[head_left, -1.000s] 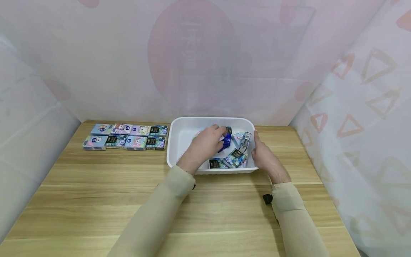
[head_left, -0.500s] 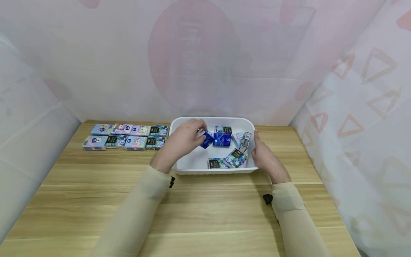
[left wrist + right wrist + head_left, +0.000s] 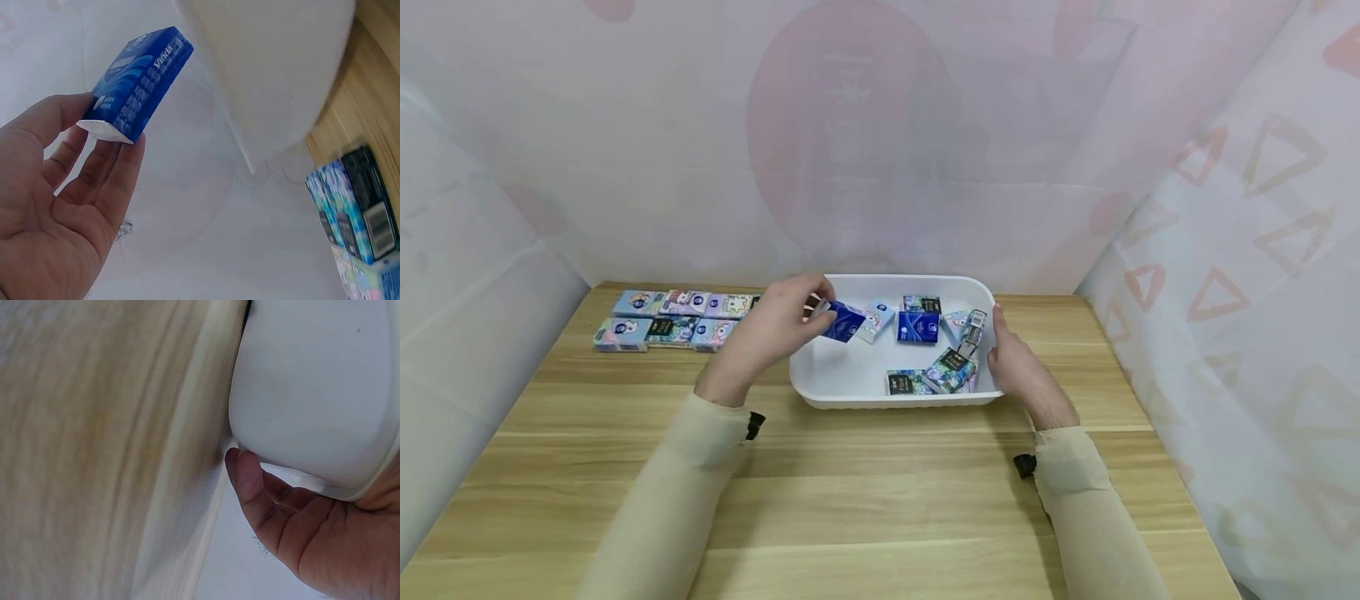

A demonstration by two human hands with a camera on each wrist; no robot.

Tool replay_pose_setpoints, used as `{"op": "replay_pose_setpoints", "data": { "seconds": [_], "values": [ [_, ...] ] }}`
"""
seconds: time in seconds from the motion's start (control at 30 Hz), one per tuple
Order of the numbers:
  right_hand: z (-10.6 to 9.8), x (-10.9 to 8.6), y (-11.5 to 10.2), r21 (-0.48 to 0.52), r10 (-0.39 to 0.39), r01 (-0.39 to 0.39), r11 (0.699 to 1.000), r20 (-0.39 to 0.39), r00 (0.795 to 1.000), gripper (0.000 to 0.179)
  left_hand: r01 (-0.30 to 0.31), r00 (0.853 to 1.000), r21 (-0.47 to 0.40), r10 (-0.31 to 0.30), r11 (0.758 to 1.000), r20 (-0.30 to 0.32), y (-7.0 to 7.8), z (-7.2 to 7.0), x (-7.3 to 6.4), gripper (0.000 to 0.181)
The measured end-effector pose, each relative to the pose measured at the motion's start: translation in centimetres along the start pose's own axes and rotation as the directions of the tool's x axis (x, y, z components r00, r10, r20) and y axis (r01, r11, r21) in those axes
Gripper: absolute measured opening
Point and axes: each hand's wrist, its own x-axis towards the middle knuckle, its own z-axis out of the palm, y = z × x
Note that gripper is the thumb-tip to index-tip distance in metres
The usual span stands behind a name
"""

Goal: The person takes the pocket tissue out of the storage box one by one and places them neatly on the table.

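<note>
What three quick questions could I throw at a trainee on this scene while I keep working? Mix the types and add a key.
1. Multiple choice: what does the left hand hold? A) a blue pack; B) a floral pack; C) nothing.
2. True or false: in the head view, the right hand is at the left end of the white tray.
3. Fill in: in the head view, two rows of packs lie on the table to the ____ of the tray.

Key: 1 A; 2 false, it is at the right end; 3 left.

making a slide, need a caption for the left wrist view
Left hand holding a blue Vinda pack, with a white tub and patterned packs to its right in frame.
</note>
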Motion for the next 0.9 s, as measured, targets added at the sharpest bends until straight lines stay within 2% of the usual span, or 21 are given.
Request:
{"op": "replay_pose_setpoints", "data": {
  "seconds": [0.27, 0.5, 0.67, 0.9],
  "values": [
    [0.1, 0.0, 0.0, -0.018, -0.011, 0.011, 1.0, -0.01, 1.0, 0.085, 0.065, 0.998, -0.043, -0.066, 0.997, -0.014, -1.8, -2.2, -1.8, 0.023],
    [0.1, -0.1, 0.1, -0.005, 0.0, -0.001, 1.0, -0.006, 1.0, 0.084, 0.071, 0.996, -0.012, -0.072, 0.997, -0.045, -2.9, -3.9, -3.3, 0.025],
    [0.1, -0.1, 0.2, -0.002, 0.007, -0.007, 1.0, 0.002, 1.0, 0.084, 0.084, 0.996, -0.005, -0.084, 0.996, -0.036, -3.9, -4.8, -4.2, 0.024],
    [0.1, 0.1, 0.2, 0.006, 0.019, -0.019, 1.0, 0.01, 1.0, 0.085, 0.117, 0.992, 0.014, -0.117, 0.993, -0.036, -6.2, -5.6, -5.5, 0.028]
  ]
}}
